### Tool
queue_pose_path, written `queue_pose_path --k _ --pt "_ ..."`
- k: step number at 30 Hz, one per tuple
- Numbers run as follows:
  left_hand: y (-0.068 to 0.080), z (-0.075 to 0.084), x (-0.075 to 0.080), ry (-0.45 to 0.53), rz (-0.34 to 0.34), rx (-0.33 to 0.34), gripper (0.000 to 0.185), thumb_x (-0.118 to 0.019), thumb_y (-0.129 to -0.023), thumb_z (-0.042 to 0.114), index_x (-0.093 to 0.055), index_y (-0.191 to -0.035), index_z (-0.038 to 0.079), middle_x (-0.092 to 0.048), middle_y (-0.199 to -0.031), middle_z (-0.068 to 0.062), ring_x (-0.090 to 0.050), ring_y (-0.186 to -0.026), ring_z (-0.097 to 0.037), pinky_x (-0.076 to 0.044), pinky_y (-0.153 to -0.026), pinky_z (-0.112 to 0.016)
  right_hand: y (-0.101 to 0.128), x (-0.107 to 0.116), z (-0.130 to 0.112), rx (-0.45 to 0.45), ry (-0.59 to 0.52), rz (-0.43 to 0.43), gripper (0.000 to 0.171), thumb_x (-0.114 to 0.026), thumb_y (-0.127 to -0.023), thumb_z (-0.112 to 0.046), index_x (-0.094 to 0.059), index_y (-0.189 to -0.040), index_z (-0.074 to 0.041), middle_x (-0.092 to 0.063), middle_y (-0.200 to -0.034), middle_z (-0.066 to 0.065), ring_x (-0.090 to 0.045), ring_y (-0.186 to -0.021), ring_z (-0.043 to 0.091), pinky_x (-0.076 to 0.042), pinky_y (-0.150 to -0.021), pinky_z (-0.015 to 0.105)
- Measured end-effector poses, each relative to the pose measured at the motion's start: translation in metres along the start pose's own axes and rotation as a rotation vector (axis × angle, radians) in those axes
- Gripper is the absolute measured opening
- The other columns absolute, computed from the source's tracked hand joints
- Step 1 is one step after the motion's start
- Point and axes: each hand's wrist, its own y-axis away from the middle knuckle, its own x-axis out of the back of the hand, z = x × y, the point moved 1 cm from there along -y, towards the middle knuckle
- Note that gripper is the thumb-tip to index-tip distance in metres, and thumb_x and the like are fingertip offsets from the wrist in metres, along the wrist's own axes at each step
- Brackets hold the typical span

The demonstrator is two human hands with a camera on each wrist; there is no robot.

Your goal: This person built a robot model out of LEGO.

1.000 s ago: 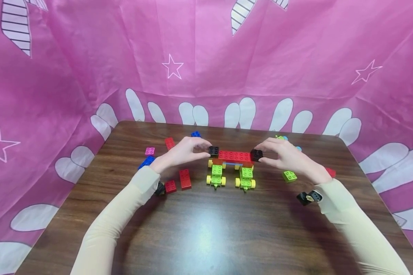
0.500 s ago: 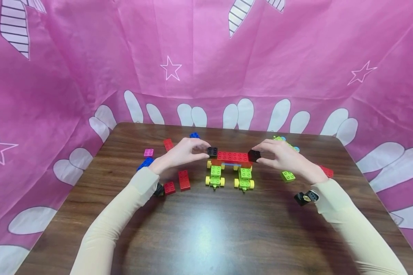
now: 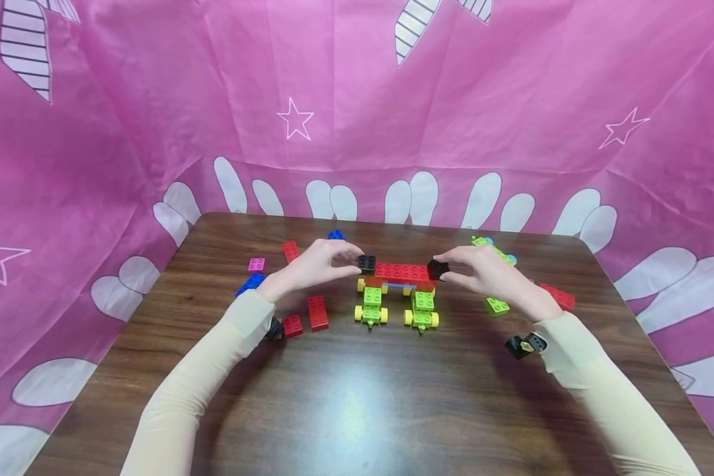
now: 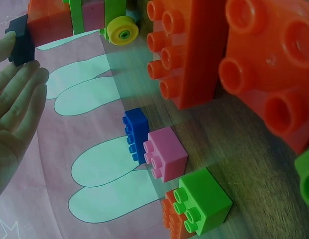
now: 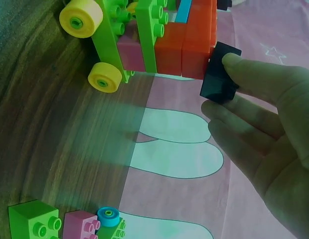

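Wooden table [image 3: 357, 396], each hand [image 3: 309, 268] [image 3: 490, 272] seemingly pinching black brick [image 3: 367, 263] [image 3: 437, 269]

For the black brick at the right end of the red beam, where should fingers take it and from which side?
Pinch the black brick across its two flat side walls, coming from the right, its free outer side. The red beam blocks its left face. The right hand already holds it this way, thumb and fingertips on opposite faces in the right wrist view.

sleeves: long, snug cream fabric on both arms – down to the wrists | hands: bare | wrists: small black camera units strapped on
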Motion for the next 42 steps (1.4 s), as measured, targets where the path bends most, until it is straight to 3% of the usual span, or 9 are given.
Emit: queue_pose_path --k 19,27,34,42 --pt "0.000 0.000 0.000 -0.030 0.013 -0.021 0.036 -0.071 -0.092 0.024 -0.066 -0.124 0.008 -0.072 -0.116 -0.006 -0.069 -0.105 -0.017 -0.057 -0.095 -0.035 -0.004 -0.003 -0.008 0.041 0.063 0.053 0.032 -0.082 -0.078 -0.006 -0.074 -0.108 0.000 -0.077 -0.099 0.013 -0.074 -0.087 0.025 -0.060 -0.072 0.040" --pt "-0.001 0.000 0.000 -0.049 0.015 -0.018 0.037 -0.070 -0.092 0.025 -0.066 -0.125 0.008 -0.072 -0.118 -0.006 -0.069 -0.106 -0.017 -0.057 -0.096 -0.034 -0.008 0.000 -0.010 0.043 0.071 0.016 0.031 -0.082 -0.078 -0.008 -0.074 -0.107 -0.001 -0.076 -0.097 0.011 -0.072 -0.085 0.023 -0.059 -0.070 0.038" --pt "0.000 -0.001 0.001 -0.067 0.022 -0.018 0.038 -0.070 -0.093 0.026 -0.066 -0.125 0.008 -0.072 -0.117 -0.007 -0.069 -0.105 -0.018 -0.057 -0.095 -0.034 -0.015 0.003 -0.013 0.010 0.084 -0.032 0.030 -0.081 -0.080 -0.011 -0.074 -0.107 -0.002 -0.076 -0.098 0.011 -0.072 -0.085 0.023 -0.058 -0.071 0.038" --pt "0.001 -0.002 0.000 -0.017 0.011 -0.014 0.036 -0.071 -0.092 0.025 -0.066 -0.124 0.009 -0.072 -0.117 -0.005 -0.069 -0.106 -0.016 -0.057 -0.095 -0.034 -0.003 -0.003 -0.008 -0.052 0.020 -0.012 0.037 -0.079 -0.084 -0.016 -0.071 -0.118 -0.003 -0.075 -0.105 0.009 -0.071 -0.093 0.021 -0.059 -0.077 0.040"
